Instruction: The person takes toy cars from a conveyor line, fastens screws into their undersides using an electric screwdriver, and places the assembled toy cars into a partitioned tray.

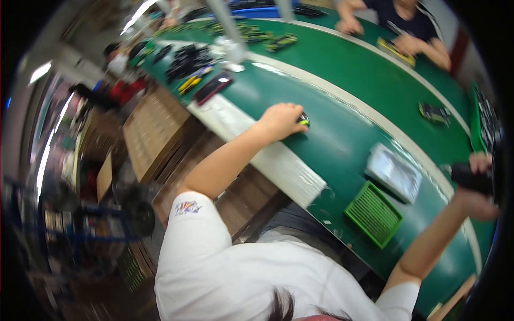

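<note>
My left hand [279,122] is closed round a small black-and-green object [304,120] on the green tabletop [332,139]; most of it is hidden under my fingers. Far to the right, my right hand [476,204] is closed at a dark, black object [471,177], blurred and close to the picture's rim, so its kind is unclear. Between my two arms lie a green plastic basket [373,215] with a grid bottom and, beside it, a clear-wrapped pale tray or pack [395,172].
A phone [214,88], yellow-handled pliers [191,84] and a heap of black parts [188,62] lie at left. Black-and-green pieces sit on the green belt [342,64]. Across it, a co-worker's hands [408,45] hold a yellow-edged piece. Cardboard boxes [155,136] stand left of the table.
</note>
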Demonstrator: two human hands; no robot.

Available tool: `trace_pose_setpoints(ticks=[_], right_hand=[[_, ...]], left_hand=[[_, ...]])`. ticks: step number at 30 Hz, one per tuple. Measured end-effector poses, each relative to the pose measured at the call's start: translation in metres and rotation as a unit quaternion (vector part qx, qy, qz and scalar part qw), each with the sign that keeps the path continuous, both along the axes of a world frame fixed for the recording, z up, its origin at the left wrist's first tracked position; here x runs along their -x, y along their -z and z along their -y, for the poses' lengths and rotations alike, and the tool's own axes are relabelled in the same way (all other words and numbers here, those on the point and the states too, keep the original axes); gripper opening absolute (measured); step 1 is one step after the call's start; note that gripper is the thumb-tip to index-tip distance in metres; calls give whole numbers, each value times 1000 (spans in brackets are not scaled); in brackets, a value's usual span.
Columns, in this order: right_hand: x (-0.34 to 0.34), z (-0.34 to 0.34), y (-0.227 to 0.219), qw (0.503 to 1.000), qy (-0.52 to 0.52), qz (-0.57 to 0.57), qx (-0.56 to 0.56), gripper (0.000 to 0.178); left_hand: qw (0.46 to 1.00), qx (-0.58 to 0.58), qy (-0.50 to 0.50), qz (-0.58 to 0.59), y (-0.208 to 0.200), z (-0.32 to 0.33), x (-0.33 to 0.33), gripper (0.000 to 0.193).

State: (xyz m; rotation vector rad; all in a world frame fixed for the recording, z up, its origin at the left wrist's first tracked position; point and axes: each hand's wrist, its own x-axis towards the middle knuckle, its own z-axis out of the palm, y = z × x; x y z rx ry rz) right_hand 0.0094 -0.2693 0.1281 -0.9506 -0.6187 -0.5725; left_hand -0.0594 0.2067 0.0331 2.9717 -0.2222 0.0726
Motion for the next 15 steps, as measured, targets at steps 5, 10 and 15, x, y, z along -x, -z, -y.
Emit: trace_pose_setpoints(ticks=[5,10,15], right_hand=[[17,-19,-8,999,-31,-11,10,81],[20,-26,-5,999,-39,-2,4,94],[10,-36,4,998,-61,9,16,90]], left_hand=[[945,200,27,259,-7,43,-73,42],[977,114,36,177,20,96,-113,48],[997,24,-74,9,5,114,-100,55]])
